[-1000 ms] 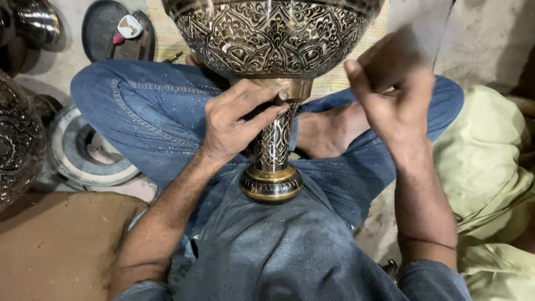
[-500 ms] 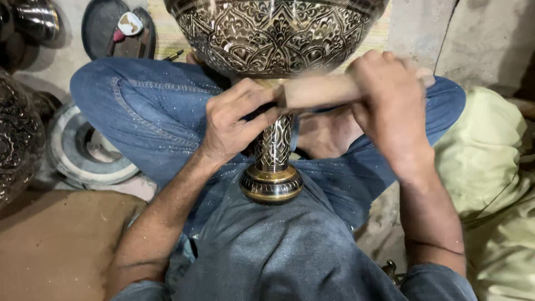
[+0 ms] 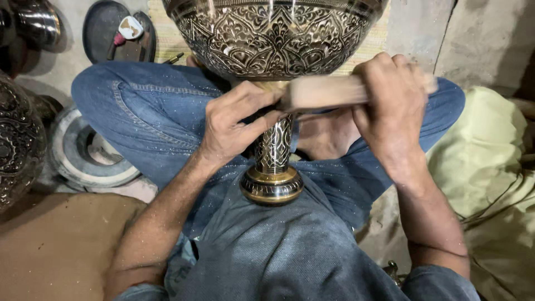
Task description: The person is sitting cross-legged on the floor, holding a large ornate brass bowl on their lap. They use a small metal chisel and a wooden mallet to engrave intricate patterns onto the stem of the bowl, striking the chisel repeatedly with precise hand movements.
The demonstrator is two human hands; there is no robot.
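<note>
A large engraved metal goblet (image 3: pixel 273 33) rests in my lap, its patterned stem and brass foot (image 3: pixel 272 187) pressed against my shirt. My left hand (image 3: pixel 234 120) wraps the top of the stem, fingers closed; whether it also pinches a small tool there is hidden. My right hand (image 3: pixel 390 106) grips a wooden handle (image 3: pixel 323 92) held level, its blurred end at my left hand's fingers, just under the bowl. I sit cross-legged in blue jeans (image 3: pixel 139 117).
A dark engraved vessel (image 3: pixel 19 145) stands at the left edge, with a round grey ring-shaped disc (image 3: pixel 83 159) beside it. A dark pan (image 3: pixel 108 28) and a shiny pot (image 3: pixel 33 22) lie at the back left. Pale green cloth (image 3: pixel 490 184) is on the right.
My right hand came down from a raised position and swung the wooden handle to the stem by my left hand. The goblet and left hand stayed in place.
</note>
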